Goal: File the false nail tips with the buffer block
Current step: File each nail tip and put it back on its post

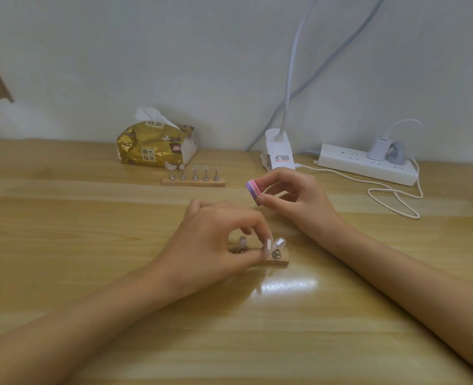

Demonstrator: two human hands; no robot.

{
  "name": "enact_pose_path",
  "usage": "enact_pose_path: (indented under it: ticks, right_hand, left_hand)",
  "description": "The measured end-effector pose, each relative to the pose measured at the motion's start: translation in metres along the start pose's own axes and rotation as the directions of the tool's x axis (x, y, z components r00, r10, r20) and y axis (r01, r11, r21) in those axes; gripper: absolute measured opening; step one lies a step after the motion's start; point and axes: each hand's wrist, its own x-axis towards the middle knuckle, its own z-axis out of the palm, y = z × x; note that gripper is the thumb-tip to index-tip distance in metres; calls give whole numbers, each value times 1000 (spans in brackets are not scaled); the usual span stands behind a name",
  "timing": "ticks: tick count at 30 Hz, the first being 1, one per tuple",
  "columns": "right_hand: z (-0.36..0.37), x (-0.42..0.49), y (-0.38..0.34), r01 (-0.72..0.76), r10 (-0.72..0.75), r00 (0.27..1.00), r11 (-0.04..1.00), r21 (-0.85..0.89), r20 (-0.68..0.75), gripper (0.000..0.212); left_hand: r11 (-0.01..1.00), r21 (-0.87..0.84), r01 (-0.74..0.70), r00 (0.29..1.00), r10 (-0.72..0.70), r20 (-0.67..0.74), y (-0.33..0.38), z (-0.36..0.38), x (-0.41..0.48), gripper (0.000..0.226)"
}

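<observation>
While the block hangs clear of every tip, items are listed outward from the near stand on the bench.

- Left hand: on the stand, fingers pinching a mount beside a clear false nail tip.
- Right hand: just beyond the stand, fingers pinching the buffer block.
- Second stand: well beyond, five tips.

Step, as judged: positioning. The next move calls for lowering the block onto the steadied tip.

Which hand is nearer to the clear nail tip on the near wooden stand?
Left hand: it holds the wooden stand, fingertips right beside the nail tip. The right hand holds the buffer block farther back.
</observation>
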Motion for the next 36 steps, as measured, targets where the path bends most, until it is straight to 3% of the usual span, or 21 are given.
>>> enact_pose_path:
  ticks: [2, 5, 8, 10, 15, 21, 28, 32, 36]
  right_hand:
    - [-1, 0, 0, 2, -2, 1000, 1000, -29, -22, 14]
    - [0, 1, 0, -15, 13, 999, 998, -53, -36, 14]
    - [2, 2, 0, -43, 42, 999, 997, -60, -23, 13]
    - [4, 2, 0, -27, 28, 1000, 995, -92, 9, 10]
    - [8, 0, -3, 102, -87, 991, 984, -144, 102, 12]
    - [16, 0, -7, 181, -165, 977, 976, -119, 136, 13]
    - [10, -2, -3, 216, -205, 974, 967, -134, 92, 13]
    - [6, -3, 0, 129, -110, 985, 980, -151, 134, 17]
    - [11, -4, -4, 212, -191, 972, 965, -154, 139, 16]
  left_hand:
    - [947, -308, 89, 996, -92, 4, -2, -6, 5, 9]
    - [862, -485, 148, 973, -214, -83, -19, -11, 15, 9]
    - [878, -418, 235, 942, -312, -126, -40, -10, 20, 9]
    - [889, -324, 323, 929, -364, -73, -48, -8, 20, 8]
    - [914, -181, 364, 930, -367, 15, -50, -5, 21, 12]
    - [897, -204, 392, 919, -392, 43, -49, -7, 23, 19]
    - [880, -238, 412, 908, -418, 27, -48, -6, 24, 12]
    - [882, -221, 416, 907, -419, 37, -48, -6, 25, 12]
    - [878, -231, 419, 906, -422, 39, -50, -6, 24, 12]
